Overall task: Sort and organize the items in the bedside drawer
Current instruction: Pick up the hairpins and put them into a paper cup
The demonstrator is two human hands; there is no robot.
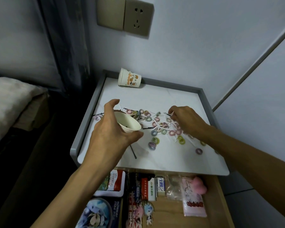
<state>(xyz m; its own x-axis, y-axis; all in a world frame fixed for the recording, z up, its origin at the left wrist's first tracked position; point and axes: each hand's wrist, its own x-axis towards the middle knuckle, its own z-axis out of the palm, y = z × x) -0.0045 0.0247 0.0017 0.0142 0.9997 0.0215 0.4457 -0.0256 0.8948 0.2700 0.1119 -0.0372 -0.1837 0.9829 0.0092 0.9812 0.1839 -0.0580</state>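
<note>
My left hand (111,130) grips a white paper cup (127,122), tilted with its mouth toward the right; a dark pin lies inside it. My right hand (184,120) reaches over the white nightstand top (171,158) and pinches a black bobby pin (167,114) at its fingertips. Several small pastel hair ties (153,143) and more black bobby pins (133,152) lie scattered across the top between my hands. Below, the open drawer (220,195) shows packets, an eraser, a pink fuzzy item and keychains.
A second printed paper cup (130,78) lies on its side at the back of the nightstand. A grey raised rim (82,129) edges the top. A wall socket (125,15) sits above. The bed (10,99) is to the left.
</note>
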